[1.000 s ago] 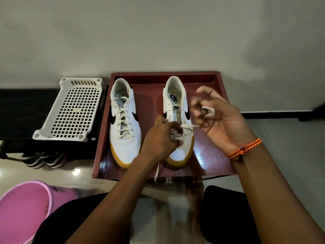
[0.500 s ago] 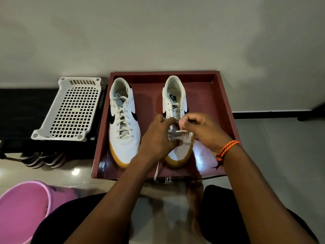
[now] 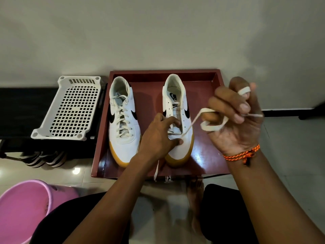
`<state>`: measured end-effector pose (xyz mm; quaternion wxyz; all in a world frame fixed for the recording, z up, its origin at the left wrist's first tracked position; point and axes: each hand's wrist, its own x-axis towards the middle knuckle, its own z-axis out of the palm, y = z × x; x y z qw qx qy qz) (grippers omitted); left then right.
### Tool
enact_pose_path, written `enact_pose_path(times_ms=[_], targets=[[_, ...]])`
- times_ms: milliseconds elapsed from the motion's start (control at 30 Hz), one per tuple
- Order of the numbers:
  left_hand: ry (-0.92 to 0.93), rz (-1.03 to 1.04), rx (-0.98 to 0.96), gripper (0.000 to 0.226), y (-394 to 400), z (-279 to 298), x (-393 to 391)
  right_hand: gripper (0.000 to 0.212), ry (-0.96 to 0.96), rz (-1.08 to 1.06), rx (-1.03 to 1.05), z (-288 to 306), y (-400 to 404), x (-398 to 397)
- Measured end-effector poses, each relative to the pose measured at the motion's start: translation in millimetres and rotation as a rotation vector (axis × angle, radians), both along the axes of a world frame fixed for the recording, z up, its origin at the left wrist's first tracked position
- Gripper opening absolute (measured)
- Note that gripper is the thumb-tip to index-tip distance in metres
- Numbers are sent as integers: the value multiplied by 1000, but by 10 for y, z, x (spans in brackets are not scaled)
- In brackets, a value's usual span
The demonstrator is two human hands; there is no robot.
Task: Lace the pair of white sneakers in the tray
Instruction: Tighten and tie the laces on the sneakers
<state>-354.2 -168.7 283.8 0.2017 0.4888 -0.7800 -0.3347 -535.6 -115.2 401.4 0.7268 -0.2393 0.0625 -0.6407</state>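
Observation:
Two white sneakers with black swooshes and tan soles stand side by side in a dark red tray (image 3: 205, 81). The left sneaker (image 3: 123, 124) has a lace crossed up through its eyelets. The right sneaker (image 3: 177, 110) is laced only near the toe. My left hand (image 3: 158, 138) grips the right sneaker at its lower eyelets. My right hand (image 3: 235, 118) is raised to the right of the shoe and holds the white lace (image 3: 211, 126), looped around its fingers and stretched taut from the shoe. The lace's other end (image 3: 156, 170) hangs over the tray's front edge.
A white plastic grid basket (image 3: 70, 110) sits upside down on a black shelf left of the tray, with striped shoes (image 3: 44, 158) beneath. A pink bucket (image 3: 22, 208) stands at the lower left. A plain wall rises behind the tray. My knees frame the tiled floor below.
My right hand went from beside the shoe down to the eyelets, then pulled back up and right, drawing the lace taut. My left hand stayed on the right sneaker.

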Motion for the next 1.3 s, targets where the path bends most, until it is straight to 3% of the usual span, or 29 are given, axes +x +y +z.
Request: enact_pose_path(times_ms=[67, 100, 133, 200, 233, 267, 300, 367, 433, 500, 633, 800, 900, 1000, 1100, 1167, 1200, 1233, 1267, 1300], targets=[[0, -6, -7, 53, -6, -17, 0, 18, 33, -19, 101, -48, -25, -97], [5, -7, -7, 52, -7, -25, 5, 14, 188, -84, 230, -127, -55, -139], [8, -8, -5, 52, -4, -24, 10, 12, 445, -184, 390, -220, -87, -172], [5, -9, 1, 50, -3, -24, 15, 16, 1233, -354, 637, -475, -134, -163], [4, -10, 4, 50, -1, -23, 11, 26, 1620, -342, 648, -605, -134, -118], [11, -9, 0, 50, 2, -19, 6, 38, 1882, -249, 604, -713, -115, -49], [22, -8, -3, 50, 3, -23, 4, 45, 2003, -132, 557, -814, -101, 20], [32, -11, -12, 50, -1, -36, 1, 37, 2041, -54, 488, -951, -100, 120], [30, -19, -4, 49, 1, -35, 1, 26, 2075, -118, 404, -982, -130, 120], [37, -25, 3, 51, 7, -24, -3, 25, 1970, -147, 361, -928, -153, 82], [22, -29, -12, 59, -18, -47, -11, 29, 1598, -142, 318, -733, -155, 64], [-1, 1, -86, 49, -11, -120, -16, 23, 1155, -98, 216, -488, -138, 169], [64, -19, -61, 65, -27, -130, -8, 18, 754, -155, 224, -352, -128, 157], [91, -9, -52, 83, -26, -112, -3, 27, 389, -231, 244, -283, -86, 65], [34, 22, -3, 85, -12, -20, -6, 30, 173, -278, 384, -303, -126, 7], [-47, 45, 38, 79, -32, 21, 20, 32, 394, -396, 616, -430, -183, -68], [-88, 59, 62, 73, -43, 36, 40, 33, 731, -495, 709, -520, -195, -127], [-123, 76, 86, 67, -58, 50, 57, 31, 1196, -544, 749, -605, -183, -181], [-150, 94, 115, 61, -70, 59, 75, 32, 1650, -504, 763, -677, -155, -206], [-167, 112, 151, 57, -81, 67, 90, 32, 1980, -393, 793, -723, -114, -185]])
